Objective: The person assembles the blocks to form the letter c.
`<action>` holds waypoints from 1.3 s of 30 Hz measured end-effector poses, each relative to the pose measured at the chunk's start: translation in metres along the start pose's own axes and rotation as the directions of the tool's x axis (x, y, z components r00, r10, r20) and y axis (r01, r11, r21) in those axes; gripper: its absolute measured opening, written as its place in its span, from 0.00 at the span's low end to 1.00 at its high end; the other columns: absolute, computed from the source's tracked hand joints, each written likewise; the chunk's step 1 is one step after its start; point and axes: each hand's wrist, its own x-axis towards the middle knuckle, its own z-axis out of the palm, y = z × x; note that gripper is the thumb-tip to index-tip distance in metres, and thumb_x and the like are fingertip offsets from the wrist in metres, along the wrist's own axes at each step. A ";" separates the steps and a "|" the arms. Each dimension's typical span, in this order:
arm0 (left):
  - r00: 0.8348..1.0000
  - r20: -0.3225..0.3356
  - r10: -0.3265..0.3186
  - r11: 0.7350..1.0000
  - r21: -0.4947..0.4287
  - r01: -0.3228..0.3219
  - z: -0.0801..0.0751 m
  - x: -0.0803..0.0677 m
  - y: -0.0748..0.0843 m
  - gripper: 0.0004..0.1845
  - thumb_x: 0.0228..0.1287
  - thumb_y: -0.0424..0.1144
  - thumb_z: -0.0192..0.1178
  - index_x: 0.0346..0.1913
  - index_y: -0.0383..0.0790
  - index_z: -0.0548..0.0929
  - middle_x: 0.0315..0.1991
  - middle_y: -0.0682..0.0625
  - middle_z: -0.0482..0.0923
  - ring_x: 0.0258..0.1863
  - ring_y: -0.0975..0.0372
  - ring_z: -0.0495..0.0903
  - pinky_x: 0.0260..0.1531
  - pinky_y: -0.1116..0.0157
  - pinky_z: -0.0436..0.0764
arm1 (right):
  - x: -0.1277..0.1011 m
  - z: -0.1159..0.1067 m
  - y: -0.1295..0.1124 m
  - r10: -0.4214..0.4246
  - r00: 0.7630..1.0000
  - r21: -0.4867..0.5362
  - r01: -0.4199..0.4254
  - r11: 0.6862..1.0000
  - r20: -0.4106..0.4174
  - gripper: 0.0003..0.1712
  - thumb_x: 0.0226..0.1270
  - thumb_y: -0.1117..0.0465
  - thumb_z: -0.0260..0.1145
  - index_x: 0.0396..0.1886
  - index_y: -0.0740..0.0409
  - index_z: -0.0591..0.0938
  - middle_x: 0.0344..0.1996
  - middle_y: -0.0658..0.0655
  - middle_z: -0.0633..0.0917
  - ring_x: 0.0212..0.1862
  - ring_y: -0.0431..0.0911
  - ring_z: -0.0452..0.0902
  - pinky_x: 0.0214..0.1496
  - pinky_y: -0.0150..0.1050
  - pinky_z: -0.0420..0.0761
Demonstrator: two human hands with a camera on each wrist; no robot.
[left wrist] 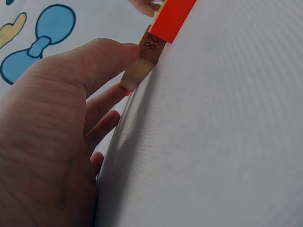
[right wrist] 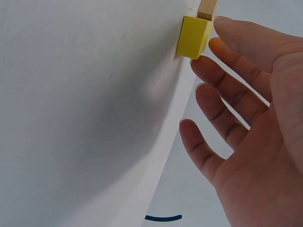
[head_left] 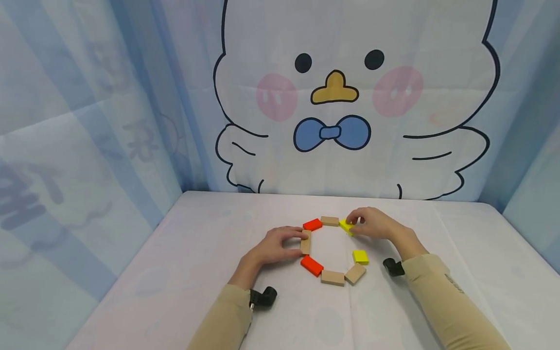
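Note:
On the white tabletop, small blocks form a ring. My left hand (head_left: 277,244) pinches the plain wooden block (head_left: 306,248) on the ring's left side, thumb at its near end and a finger at its far end. In the left wrist view, dark markings show on this wooden block (left wrist: 150,45), close to a red block (left wrist: 173,19). At the upper right of the ring, my right hand (head_left: 374,224) grips a yellow block (head_left: 344,226) between thumb and fingers. The right wrist view has a yellow block (right wrist: 191,38) beside the fingertips; which one it is, I cannot tell.
Red blocks lie at the ring's upper left (head_left: 312,224) and lower left (head_left: 312,266). Plain wooden blocks sit at its far side (head_left: 330,221), near side (head_left: 333,277) and lower right (head_left: 356,273). Another yellow block (head_left: 360,257) is at the right, with a gap beyond it.

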 end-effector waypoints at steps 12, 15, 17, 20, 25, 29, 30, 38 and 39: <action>1.000 -0.002 0.004 1.000 0.004 -0.004 0.000 -0.001 0.000 0.23 0.65 0.48 0.67 0.63 0.53 0.83 0.70 0.53 0.71 0.72 0.55 0.63 0.72 0.45 0.55 | -0.002 0.000 0.002 -0.002 1.000 0.009 0.002 1.000 0.011 0.14 0.67 0.63 0.70 0.51 0.61 0.84 0.37 0.52 0.82 0.40 0.49 0.72 0.35 0.38 0.78; 1.000 -0.003 0.008 1.000 0.006 -0.008 -0.001 -0.001 0.001 0.23 0.65 0.48 0.66 0.63 0.53 0.83 0.70 0.53 0.71 0.72 0.55 0.63 0.72 0.45 0.55 | -0.002 -0.001 0.001 0.004 1.000 0.012 -0.004 1.000 0.009 0.14 0.67 0.63 0.69 0.51 0.61 0.84 0.38 0.51 0.82 0.40 0.49 0.72 0.35 0.38 0.78; 1.000 -0.003 0.013 1.000 0.010 -0.013 -0.001 -0.001 0.001 0.23 0.65 0.48 0.66 0.63 0.53 0.83 0.70 0.53 0.71 0.72 0.55 0.63 0.72 0.45 0.55 | -0.003 -0.002 0.001 0.004 1.000 0.011 -0.004 1.000 0.006 0.14 0.68 0.63 0.68 0.52 0.61 0.84 0.38 0.51 0.81 0.40 0.49 0.72 0.35 0.39 0.77; 1.000 -0.003 0.017 1.000 0.009 -0.017 -0.001 0.000 0.000 0.23 0.65 0.48 0.66 0.63 0.52 0.83 0.71 0.53 0.71 0.72 0.55 0.63 0.72 0.45 0.55 | -0.005 -0.004 0.000 0.010 1.000 0.014 -0.010 1.000 -0.004 0.14 0.68 0.63 0.68 0.52 0.61 0.84 0.38 0.52 0.81 0.40 0.49 0.72 0.35 0.39 0.77; 1.000 -0.007 0.020 1.000 -0.007 -0.020 0.000 0.000 -0.001 0.23 0.65 0.48 0.67 0.63 0.52 0.83 0.70 0.53 0.71 0.72 0.55 0.64 0.72 0.45 0.56 | -0.008 -0.008 0.000 0.001 1.000 0.002 -0.001 1.000 -0.019 0.15 0.69 0.62 0.67 0.53 0.62 0.83 0.37 0.52 0.81 0.38 0.48 0.73 0.36 0.39 0.78; 1.000 -0.017 0.018 0.999 -0.048 -0.019 -0.001 0.000 -0.002 0.24 0.65 0.46 0.67 0.63 0.50 0.82 0.70 0.51 0.71 0.72 0.54 0.64 0.71 0.46 0.60 | -0.009 -0.010 0.001 -0.009 0.999 -0.016 0.008 1.000 -0.037 0.15 0.69 0.61 0.68 0.53 0.63 0.83 0.38 0.52 0.81 0.39 0.48 0.73 0.37 0.40 0.77; 1.000 -0.020 0.014 0.998 -0.058 -0.015 -0.001 0.000 -0.002 0.24 0.65 0.45 0.67 0.64 0.49 0.82 0.70 0.51 0.71 0.72 0.54 0.64 0.70 0.47 0.61 | -0.009 -0.011 0.001 -0.011 0.999 -0.018 0.010 1.000 -0.040 0.15 0.69 0.61 0.68 0.53 0.63 0.83 0.38 0.52 0.81 0.39 0.49 0.73 0.38 0.40 0.77; 0.997 -0.052 -0.049 0.991 -0.127 0.042 -0.004 0.000 -0.003 0.25 0.66 0.45 0.67 0.65 0.51 0.80 0.71 0.51 0.69 0.72 0.54 0.63 0.70 0.48 0.62 | -0.008 -0.015 0.000 -0.030 0.998 -0.029 0.028 0.999 -0.062 0.18 0.70 0.60 0.68 0.55 0.64 0.82 0.40 0.53 0.82 0.43 0.51 0.73 0.45 0.45 0.77; 0.997 -0.056 -0.051 0.991 -0.126 0.044 -0.005 0.000 -0.004 0.25 0.66 0.45 0.67 0.66 0.51 0.79 0.71 0.51 0.69 0.72 0.54 0.64 0.70 0.49 0.63 | -0.008 -0.016 -0.001 -0.030 0.997 -0.028 0.028 0.999 -0.065 0.18 0.70 0.60 0.68 0.55 0.65 0.82 0.40 0.53 0.82 0.44 0.51 0.73 0.45 0.45 0.78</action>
